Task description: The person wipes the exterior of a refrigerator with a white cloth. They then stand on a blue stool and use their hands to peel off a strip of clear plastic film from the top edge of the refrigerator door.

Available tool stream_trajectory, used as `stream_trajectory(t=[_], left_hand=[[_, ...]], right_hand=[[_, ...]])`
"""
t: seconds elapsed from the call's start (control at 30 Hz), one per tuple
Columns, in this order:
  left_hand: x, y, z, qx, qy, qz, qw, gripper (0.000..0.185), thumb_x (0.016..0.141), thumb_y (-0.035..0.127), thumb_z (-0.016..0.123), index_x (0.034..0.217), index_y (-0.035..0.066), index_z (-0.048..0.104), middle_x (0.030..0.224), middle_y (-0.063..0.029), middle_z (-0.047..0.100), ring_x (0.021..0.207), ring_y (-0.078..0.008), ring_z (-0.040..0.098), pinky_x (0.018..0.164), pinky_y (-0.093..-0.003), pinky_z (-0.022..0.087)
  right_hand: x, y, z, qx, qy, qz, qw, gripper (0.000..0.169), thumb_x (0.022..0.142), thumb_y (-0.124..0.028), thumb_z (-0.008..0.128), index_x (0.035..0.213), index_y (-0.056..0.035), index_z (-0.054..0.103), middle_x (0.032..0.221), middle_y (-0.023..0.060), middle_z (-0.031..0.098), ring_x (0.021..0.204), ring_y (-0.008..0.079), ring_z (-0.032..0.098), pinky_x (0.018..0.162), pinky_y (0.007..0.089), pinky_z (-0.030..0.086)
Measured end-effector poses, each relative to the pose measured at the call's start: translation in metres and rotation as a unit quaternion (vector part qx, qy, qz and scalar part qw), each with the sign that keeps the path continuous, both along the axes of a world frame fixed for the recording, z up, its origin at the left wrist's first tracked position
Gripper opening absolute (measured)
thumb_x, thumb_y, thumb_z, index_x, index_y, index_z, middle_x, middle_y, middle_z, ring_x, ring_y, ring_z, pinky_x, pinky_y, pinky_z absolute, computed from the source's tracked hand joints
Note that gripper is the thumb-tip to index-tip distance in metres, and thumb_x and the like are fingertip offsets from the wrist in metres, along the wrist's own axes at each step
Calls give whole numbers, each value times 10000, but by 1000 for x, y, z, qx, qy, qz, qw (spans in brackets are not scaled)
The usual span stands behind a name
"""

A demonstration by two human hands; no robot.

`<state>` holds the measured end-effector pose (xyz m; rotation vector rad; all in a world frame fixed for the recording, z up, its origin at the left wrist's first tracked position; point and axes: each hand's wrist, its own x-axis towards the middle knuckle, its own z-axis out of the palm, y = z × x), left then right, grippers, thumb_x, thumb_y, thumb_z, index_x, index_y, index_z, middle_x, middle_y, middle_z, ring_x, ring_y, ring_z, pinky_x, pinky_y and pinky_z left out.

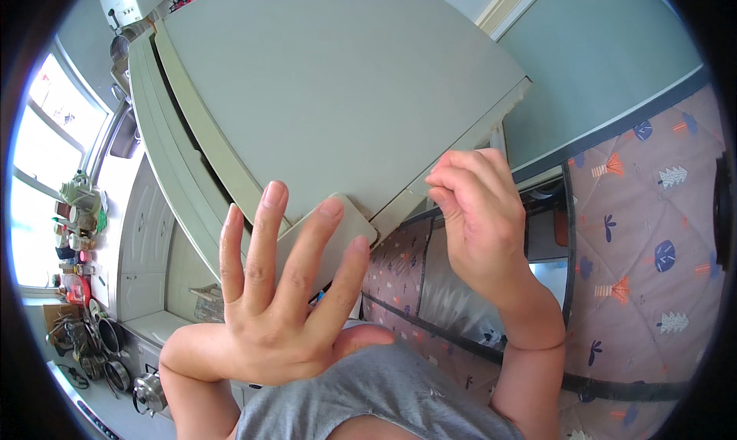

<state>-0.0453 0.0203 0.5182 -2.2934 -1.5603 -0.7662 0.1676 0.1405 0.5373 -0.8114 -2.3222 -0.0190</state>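
Observation:
A large pale grey-green cabinet panel [345, 89], which looks like the top of a refrigerator, fills the middle of the view. Along its left side runs the door [173, 141], with a dark gap between the two. At the near corner sits a light hinge cover [342, 218], partly hidden by my left hand [282, 307]. That hand has its fingers spread and holds nothing; whether the fingertips touch the cover, I cannot tell. My right hand [483, 221] pinches a small translucent piece [419, 191] beside the panel's right edge. Its exact kind is unclear.
Patterned quilted fabric [639, 256] with dark edging hangs at the right, below a greenish panel [599, 72]. Jars [80, 221] line a counter by the window at the left. Pans [109, 336] and a lidded metal pot [149, 391] stand lower left.

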Motion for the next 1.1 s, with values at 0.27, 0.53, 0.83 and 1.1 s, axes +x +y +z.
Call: stream_trajectory(t=[0.27,0.53,0.83,1.1], left_hand=[[-1,0,0,6,5,-3,1000,796,916,773,417,1202,86,699,1381,-228,565,1364,-537,434,1132,-639,283],[-2,0,-2,8,1,6,1000,787,924,765,416,1206,87,700,1367,-232,573,1362,-538,438,1129,-640,289],[1,1,-2,13,0,5,1000,787,926,765,406,1209,92,701,1365,-220,579,1354,-532,451,1123,-642,301],[-1,-1,-2,6,-9,8,1000,784,927,764,405,1207,97,707,1371,-215,580,1360,-526,446,1136,-645,280]], right_hand=[[-10,-4,-9,-10,-25,-16,1000,196,728,37,727,892,-7,630,944,95,613,879,292,553,778,405,451],[-13,-2,-13,1,-100,2,995,167,726,60,633,833,-27,538,884,108,567,838,310,514,778,417,437],[-16,-7,-8,-43,-20,-10,999,198,689,101,638,848,-5,587,904,110,579,875,308,530,792,418,444],[-11,-2,-12,-29,-61,16,998,201,698,74,603,881,0,562,907,125,566,875,320,527,783,416,455]])
